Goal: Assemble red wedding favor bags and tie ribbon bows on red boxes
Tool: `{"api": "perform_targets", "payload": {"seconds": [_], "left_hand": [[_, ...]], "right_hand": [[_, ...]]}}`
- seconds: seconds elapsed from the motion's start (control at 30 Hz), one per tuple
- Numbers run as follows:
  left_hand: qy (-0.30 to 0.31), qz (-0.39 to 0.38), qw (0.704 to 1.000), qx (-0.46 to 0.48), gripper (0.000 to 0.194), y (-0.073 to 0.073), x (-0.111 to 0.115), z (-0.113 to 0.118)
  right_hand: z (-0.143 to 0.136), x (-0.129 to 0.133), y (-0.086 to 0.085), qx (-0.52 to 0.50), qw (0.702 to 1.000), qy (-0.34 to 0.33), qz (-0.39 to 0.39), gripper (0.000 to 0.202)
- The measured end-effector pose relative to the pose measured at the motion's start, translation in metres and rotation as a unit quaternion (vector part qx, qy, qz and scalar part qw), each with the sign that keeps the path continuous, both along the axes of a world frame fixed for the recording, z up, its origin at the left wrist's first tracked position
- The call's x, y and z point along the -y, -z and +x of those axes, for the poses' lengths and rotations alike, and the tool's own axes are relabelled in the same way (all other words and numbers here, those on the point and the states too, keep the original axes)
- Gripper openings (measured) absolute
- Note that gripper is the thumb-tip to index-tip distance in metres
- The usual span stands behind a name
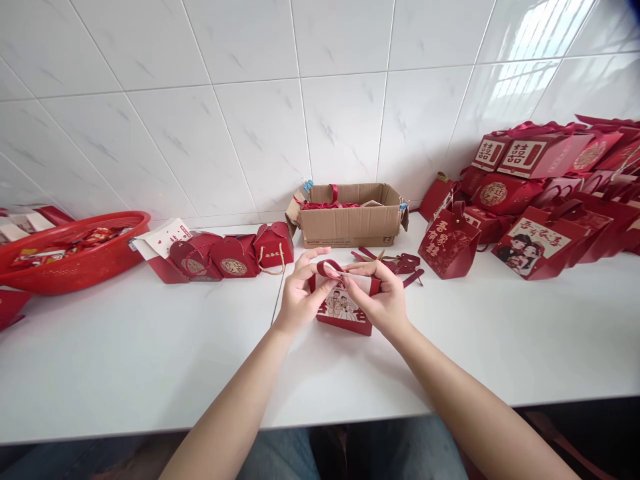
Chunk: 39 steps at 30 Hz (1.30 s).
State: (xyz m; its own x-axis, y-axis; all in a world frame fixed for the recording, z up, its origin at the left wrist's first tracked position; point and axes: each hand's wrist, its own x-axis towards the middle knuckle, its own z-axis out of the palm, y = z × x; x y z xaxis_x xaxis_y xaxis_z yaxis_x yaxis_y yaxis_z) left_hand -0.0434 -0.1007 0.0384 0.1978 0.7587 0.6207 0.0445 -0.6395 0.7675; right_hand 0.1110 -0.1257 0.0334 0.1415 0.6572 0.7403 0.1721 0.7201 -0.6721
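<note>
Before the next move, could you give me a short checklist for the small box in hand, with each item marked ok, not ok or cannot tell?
1. Both hands on the box: ok; the left hand and right hand hold the small box near its top.
2. Printed couple facing the wearer: ok; it shows below the thumbs.
3. Ribbon loop standing above the top: ok; the loop rises between the hands.
4. Top fully closed: cannot tell; fingers cover it.
5. Box resting on the table: cannot tell from this angle.
6. Loose red strips gathered in the carton: not ok; several lie behind the right hand.
</note>
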Motion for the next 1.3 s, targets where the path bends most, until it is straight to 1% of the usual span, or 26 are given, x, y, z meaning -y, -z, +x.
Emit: {"api": "perform_targets", "payload": {"seconds": [0.13,0.2,0.27,0.33,0.47,0.63,0.77,0.87,0.97,1.13,1.2,1.3], "left_hand": [[-0.027,0.025,0.999,0.003,0.01,0.001,0.0,0.003],[-0.04,0.031,0.998,0.037,0.02,0.003,0.001,0.005],[-0.056,0.04,0.996,0.058,0.025,0.005,0.001,0.007],[-0.074,0.068,0.994,0.034,0.02,0.006,0.002,0.008],[-0.1,0.137,0.985,-0.027,0.003,0.009,0.003,0.007],[-0.125,0.175,0.975,-0.052,0.009,0.013,0.002,0.007],[-0.158,0.195,0.966,-0.059,0.008,0.013,0.002,0.008],[-0.172,0.209,0.961,-0.065,0.007,0.011,0.003,0.009],[-0.172,0.221,0.958,-0.064,0.008,0.01,0.004,0.01],[-0.15,0.237,0.959,-0.048,0.011,0.012,0.002,0.01],[-0.153,0.252,0.954,-0.051,0.013,0.013,0.002,0.01],[-0.172,0.271,0.945,-0.06,0.015,0.011,0.003,0.012]], "right_hand": [[-0.001,0.0,0.0,-0.009,1.0,0.002,-0.009,0.007],[-0.001,0.0,0.0,-0.016,1.0,0.002,-0.012,0.007],[-0.001,-0.001,0.001,-0.02,1.0,0.006,-0.02,0.007],[-0.001,-0.001,0.002,-0.024,0.999,0.011,-0.026,0.007],[-0.002,-0.001,0.002,-0.029,0.999,0.011,-0.026,0.008],[-0.002,0.0,0.001,-0.039,0.999,0.014,-0.028,0.009],[-0.002,0.0,0.001,-0.039,0.999,0.017,-0.035,0.01],[-0.001,-0.001,0.0,-0.043,0.998,0.006,-0.038,0.01],[-0.001,0.0,-0.001,-0.047,0.998,-0.012,-0.04,0.009],[0.0,0.003,-0.003,-0.055,0.997,-0.036,-0.037,0.007],[0.0,0.004,-0.002,-0.051,0.998,-0.039,-0.025,0.008],[0.0,0.003,-0.001,-0.034,0.999,-0.026,-0.001,0.003]]}}
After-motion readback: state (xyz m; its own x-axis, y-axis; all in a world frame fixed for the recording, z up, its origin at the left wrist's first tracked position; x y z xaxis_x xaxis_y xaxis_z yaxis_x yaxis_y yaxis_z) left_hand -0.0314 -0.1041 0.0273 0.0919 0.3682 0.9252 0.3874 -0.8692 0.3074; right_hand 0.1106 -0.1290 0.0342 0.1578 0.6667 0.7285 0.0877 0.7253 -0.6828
